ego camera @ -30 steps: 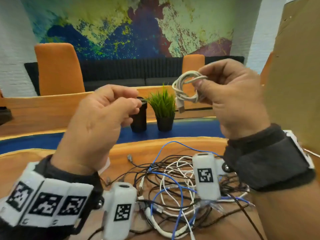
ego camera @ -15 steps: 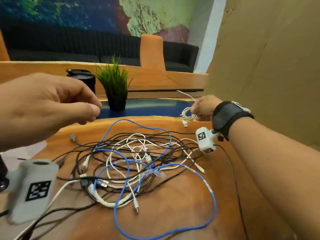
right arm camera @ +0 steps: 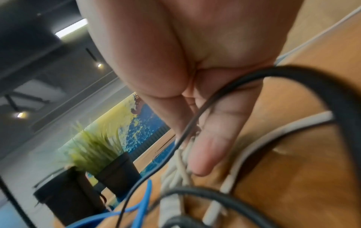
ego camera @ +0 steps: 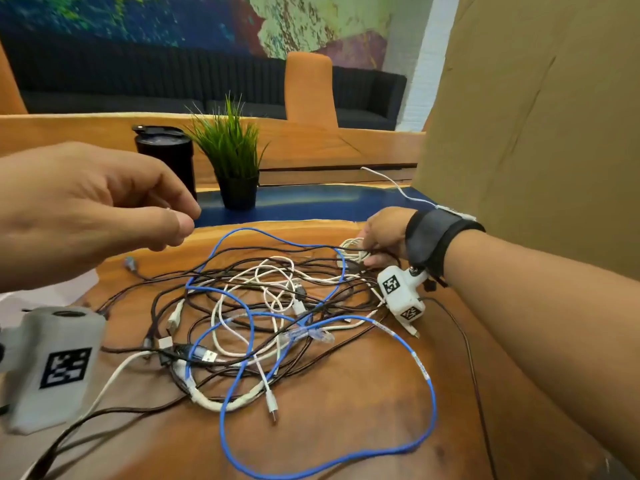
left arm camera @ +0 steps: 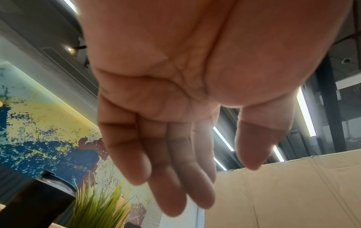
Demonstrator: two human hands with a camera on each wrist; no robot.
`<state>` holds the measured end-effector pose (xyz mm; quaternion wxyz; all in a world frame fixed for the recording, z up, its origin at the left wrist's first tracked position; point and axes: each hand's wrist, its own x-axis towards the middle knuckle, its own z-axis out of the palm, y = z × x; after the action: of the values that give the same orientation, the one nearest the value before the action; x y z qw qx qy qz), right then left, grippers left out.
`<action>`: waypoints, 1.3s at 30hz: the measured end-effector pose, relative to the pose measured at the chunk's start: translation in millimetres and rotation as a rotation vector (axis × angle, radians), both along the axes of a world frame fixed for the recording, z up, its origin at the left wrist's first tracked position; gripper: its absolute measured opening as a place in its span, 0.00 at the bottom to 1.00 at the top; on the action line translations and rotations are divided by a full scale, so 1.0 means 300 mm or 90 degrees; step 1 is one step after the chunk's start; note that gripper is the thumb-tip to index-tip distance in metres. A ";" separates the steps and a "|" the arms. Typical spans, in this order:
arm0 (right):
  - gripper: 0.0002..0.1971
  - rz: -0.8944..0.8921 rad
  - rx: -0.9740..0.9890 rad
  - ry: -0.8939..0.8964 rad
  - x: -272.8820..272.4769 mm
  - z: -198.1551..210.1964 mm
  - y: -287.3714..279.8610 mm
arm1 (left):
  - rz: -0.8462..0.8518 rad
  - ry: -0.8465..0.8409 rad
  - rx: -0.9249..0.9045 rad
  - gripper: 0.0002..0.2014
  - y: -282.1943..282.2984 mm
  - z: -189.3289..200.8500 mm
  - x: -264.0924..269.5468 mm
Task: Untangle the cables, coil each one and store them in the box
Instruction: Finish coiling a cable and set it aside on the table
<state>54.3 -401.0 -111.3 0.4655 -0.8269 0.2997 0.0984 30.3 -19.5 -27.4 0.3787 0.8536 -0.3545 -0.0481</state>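
A tangle of black, white and blue cables (ego camera: 263, 306) lies on the wooden table (ego camera: 346, 427). One long blue cable (ego camera: 427, 379) loops out toward the near edge. My right hand (ego camera: 372, 252) is low at the far right edge of the tangle and grips a small coiled white cable (ego camera: 351, 245) that rests on the table. In the right wrist view the fingers (right arm camera: 207, 148) lie against the white coil (right arm camera: 179, 163), and a black cable crosses in front. My left hand (ego camera: 183, 220) hovers above the left side, fingers relaxed and empty (left arm camera: 218, 174).
A large cardboard box (ego camera: 536, 133) stands at the right, just behind my right arm. A potted grass plant (ego camera: 232, 157) and a black lidded cup (ego camera: 164, 154) stand beyond the tangle. Orange chairs and a dark sofa line the back wall.
My right hand has carried the white coil from in front of my face down to the table by the tangle's far right edge. The left hand let go and stayed raised, empty.
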 end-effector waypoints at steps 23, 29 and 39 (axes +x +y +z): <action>0.05 0.086 -0.359 -0.002 -0.014 0.046 -0.020 | 0.049 -0.083 0.124 0.08 -0.026 0.025 -0.026; 0.03 0.305 -0.478 -0.174 -0.101 0.213 0.208 | 0.013 -0.141 0.314 0.08 -0.077 -0.004 -0.038; 0.07 0.822 -0.735 -0.130 -0.263 0.094 0.562 | -0.055 -0.126 0.487 0.11 -0.027 -0.071 -0.074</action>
<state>-24.6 -232.3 -83.0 -0.1487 -0.9465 -0.2679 0.1012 8.3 -27.5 -48.7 -0.0048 0.9178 -0.3815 -0.1099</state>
